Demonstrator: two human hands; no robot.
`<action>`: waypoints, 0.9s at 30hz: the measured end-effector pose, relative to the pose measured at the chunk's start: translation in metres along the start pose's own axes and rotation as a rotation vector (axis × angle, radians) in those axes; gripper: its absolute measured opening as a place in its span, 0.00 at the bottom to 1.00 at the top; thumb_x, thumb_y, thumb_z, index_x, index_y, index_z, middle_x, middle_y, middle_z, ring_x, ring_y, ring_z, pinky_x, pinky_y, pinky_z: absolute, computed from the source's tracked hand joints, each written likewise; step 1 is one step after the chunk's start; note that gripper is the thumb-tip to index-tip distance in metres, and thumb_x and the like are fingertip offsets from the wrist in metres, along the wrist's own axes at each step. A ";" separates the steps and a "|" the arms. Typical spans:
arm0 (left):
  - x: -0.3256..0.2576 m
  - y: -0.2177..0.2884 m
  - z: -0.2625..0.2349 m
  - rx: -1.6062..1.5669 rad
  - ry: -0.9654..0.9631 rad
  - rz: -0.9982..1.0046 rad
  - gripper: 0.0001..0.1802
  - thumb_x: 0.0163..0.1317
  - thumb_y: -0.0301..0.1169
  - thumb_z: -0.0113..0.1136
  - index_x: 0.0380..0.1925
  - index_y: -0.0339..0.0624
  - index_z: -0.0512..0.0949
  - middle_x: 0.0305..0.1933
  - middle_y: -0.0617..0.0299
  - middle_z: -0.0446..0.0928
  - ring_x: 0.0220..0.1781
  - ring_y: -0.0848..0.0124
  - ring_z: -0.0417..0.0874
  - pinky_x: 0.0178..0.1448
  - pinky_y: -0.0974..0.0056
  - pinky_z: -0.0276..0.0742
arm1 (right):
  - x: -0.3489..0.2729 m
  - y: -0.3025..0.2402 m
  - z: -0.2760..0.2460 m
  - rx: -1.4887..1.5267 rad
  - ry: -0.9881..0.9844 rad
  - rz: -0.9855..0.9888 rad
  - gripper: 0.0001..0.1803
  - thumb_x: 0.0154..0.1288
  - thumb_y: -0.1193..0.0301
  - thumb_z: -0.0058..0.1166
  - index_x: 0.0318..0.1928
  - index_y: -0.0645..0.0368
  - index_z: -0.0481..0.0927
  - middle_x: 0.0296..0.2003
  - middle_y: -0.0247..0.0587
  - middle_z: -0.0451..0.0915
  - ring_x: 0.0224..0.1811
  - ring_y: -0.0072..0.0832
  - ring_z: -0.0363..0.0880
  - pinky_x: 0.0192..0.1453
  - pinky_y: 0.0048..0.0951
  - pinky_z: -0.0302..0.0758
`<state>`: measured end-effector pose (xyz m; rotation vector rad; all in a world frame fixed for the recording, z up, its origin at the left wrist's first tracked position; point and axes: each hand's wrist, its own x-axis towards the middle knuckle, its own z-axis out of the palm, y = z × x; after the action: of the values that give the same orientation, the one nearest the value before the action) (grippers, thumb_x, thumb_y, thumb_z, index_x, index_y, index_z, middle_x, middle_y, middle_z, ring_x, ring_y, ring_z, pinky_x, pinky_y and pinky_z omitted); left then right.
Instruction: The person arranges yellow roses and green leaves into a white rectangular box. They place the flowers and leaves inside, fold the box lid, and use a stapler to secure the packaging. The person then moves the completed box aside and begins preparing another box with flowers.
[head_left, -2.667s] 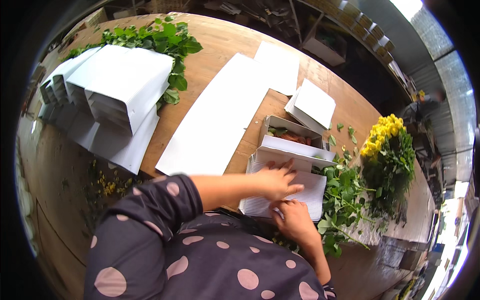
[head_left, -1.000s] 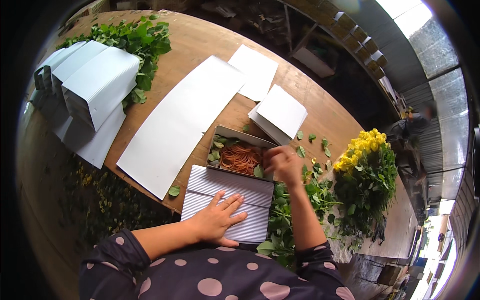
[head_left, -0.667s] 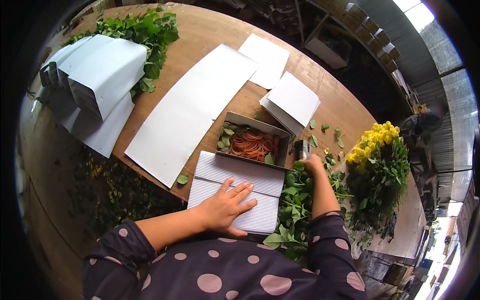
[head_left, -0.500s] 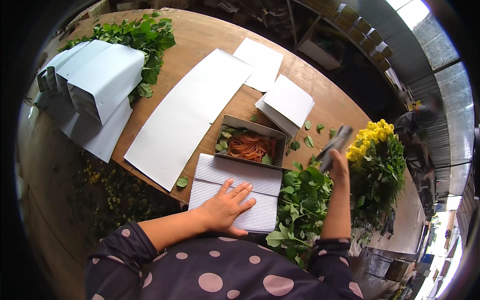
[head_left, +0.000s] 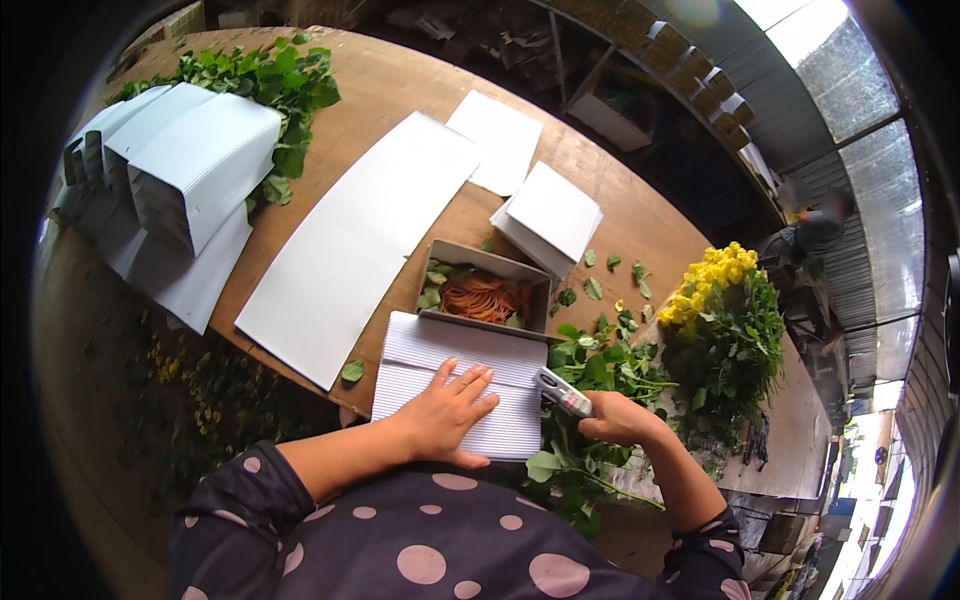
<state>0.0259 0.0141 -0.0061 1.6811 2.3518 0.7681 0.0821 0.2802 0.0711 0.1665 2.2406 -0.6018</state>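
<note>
My left hand [head_left: 445,412] lies flat with fingers spread on a white corrugated sheet [head_left: 420,362] at the near edge of the wooden table [head_left: 390,80]. My right hand [head_left: 618,418] grips a small grey stapler-like tool [head_left: 562,391], its tip at the sheet's right edge. Just beyond the sheet stands an open cardboard box [head_left: 485,297] holding orange rubber bands and a few green leaves. Leafy green stems [head_left: 590,365] lie under and around my right hand.
A long white sheet [head_left: 360,245] and smaller white sheets [head_left: 550,210] lie further back. Folded white sleeves [head_left: 180,165] and leaves are stacked at the left. A bunch of yellow flowers [head_left: 725,320] stands at the right. A person stands beyond it.
My right hand went from the box out to the right, picked up the grey tool and brought it back to the sheet's right edge. My left hand stayed pressed on the sheet.
</note>
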 end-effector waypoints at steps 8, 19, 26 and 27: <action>0.001 -0.001 0.001 0.015 0.013 0.015 0.42 0.41 0.60 0.54 0.48 0.35 0.66 0.56 0.41 0.61 0.62 0.53 0.57 0.63 0.44 0.44 | 0.021 0.016 -0.010 -0.079 -0.048 -0.261 0.20 0.50 0.61 0.51 0.40 0.63 0.69 0.26 0.51 0.74 0.31 0.42 0.73 0.38 0.35 0.70; 0.004 -0.001 0.001 0.029 -0.012 0.017 0.42 0.42 0.59 0.54 0.49 0.35 0.65 0.57 0.41 0.59 0.63 0.54 0.56 0.63 0.44 0.45 | 0.016 0.009 -0.035 -0.078 -0.127 -0.173 0.26 0.49 0.54 0.53 0.40 0.62 0.71 0.36 0.54 0.75 0.40 0.43 0.73 0.43 0.37 0.69; -0.001 0.001 0.008 -0.027 0.032 -0.009 0.43 0.39 0.57 0.58 0.48 0.32 0.65 0.56 0.41 0.60 0.62 0.53 0.57 0.62 0.44 0.47 | 0.030 -0.058 -0.031 0.889 -0.133 -0.514 0.25 0.60 0.59 0.43 0.48 0.69 0.66 0.41 0.50 0.73 0.43 0.35 0.73 0.48 0.35 0.69; -0.003 0.001 0.004 -0.033 0.019 -0.004 0.44 0.38 0.56 0.59 0.48 0.31 0.64 0.55 0.41 0.61 0.61 0.53 0.57 0.62 0.45 0.48 | 0.045 -0.084 -0.016 1.029 -0.189 -0.565 0.28 0.61 0.56 0.40 0.49 0.70 0.64 0.42 0.52 0.72 0.45 0.37 0.72 0.50 0.36 0.68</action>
<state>0.0299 0.0128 -0.0095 1.6622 2.3407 0.8209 0.0155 0.2109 0.0787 -0.0262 1.5823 -1.9436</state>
